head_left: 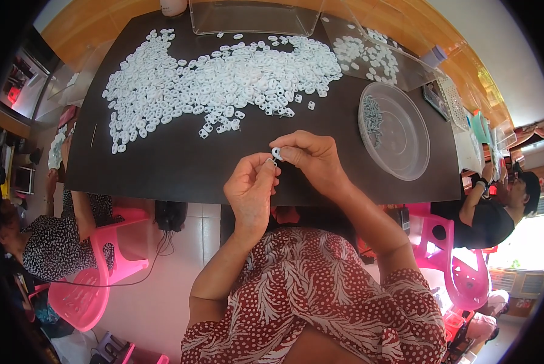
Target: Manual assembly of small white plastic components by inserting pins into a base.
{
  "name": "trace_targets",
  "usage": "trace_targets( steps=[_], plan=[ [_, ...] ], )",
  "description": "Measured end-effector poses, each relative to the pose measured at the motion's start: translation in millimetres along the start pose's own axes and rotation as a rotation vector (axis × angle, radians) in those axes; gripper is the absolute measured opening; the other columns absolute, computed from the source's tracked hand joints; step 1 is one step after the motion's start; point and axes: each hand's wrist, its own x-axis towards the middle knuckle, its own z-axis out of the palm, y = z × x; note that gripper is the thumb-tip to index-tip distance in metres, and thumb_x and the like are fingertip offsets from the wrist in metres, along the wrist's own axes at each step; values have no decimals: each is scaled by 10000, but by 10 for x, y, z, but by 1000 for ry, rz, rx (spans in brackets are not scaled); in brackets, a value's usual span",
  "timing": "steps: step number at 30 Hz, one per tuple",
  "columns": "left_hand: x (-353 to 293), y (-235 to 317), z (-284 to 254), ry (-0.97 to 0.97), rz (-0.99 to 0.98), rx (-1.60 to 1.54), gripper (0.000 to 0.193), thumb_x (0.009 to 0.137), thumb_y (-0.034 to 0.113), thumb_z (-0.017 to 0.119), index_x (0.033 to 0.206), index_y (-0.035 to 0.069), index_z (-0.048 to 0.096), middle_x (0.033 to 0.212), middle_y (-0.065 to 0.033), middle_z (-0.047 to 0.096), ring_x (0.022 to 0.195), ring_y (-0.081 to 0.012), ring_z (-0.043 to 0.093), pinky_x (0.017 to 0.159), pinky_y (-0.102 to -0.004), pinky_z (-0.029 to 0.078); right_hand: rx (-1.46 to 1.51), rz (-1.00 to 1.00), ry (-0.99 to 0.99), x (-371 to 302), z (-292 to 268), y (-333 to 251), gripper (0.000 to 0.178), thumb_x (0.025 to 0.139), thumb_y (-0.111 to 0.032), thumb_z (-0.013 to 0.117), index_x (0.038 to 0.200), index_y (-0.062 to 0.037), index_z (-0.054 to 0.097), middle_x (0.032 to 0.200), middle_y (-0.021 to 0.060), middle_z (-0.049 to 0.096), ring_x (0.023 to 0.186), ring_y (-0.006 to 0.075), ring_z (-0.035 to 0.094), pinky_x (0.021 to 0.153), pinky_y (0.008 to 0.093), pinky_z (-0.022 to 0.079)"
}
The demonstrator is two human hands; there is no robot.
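Two hands meet over one small white ring at the table's near edge

Your right hand (311, 159) pinches a small white plastic ring (276, 153) between thumb and forefinger, fingers narrowed tight around it. Your left hand (251, 189) sits just beside it at about 7 o'clock, its fingertips closed narrow on something tiny and pale that touches or nearly touches the ring; what that piece is, you cannot tell from this view. Both hands hover above the near edge of the dark table (181, 161), a little right of its middle.

At 12 o'clock from your hands, well apart, a broad heap of white rings (217, 82) spreads across the far half of the table, with loose strays trailing toward you. At 2 o'clock sits a round clear plastic bowl (399, 142) with a small cluster of grey metal bits (373, 118) lying in its far-left part. Beyond the bowl, at roughly 1 o'clock, a flat clear tray (393, 51) holds more white rings (369, 57). A clear rectangular box (254, 18) stands at the far edge, straight ahead at 12 o'clock.

Your forearms come up from the lower edge, out of a red patterned garment (320, 303). At 8 o'clock a person in dark spotted clothing (53, 246) sits by a pink plastic chair (105, 267). At 4 o'clock another person in a dark top (490, 221) sits near a second pink chair (448, 255)
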Motion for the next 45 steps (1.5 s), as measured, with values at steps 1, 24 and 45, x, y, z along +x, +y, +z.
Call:
trace_targets(
  steps=[1,24,45],
  plan=[
    [-2,-5,2,4,-3,1,99,897,62,571,969,2,603,765,-22,607,607,-41,516,508,-167,404,5,9,20,-4,15,8,115,840,-20,588,927,25,649,779,16,625,742,61,551,671,221,462],
    [31,-65,-18,-78,104,-139,202,906,16,544,1091,-59,575,823,-60,625,642,-73,534,551,-189,435,39,-43,5,-170,92,-68,194,788,24,608,974,-21,634,813,46,566,736,123,533,628,254,444],
    [15,-96,-17,-40,158,-89,206,878,24,595,1061,-62,630,834,-68,624,631,-107,528,593,-224,457,-372,-436,188,-215,112,21,265,679,21,664,943,3,641,860,103,621,736,242,552,637,326,466]
  ],
)
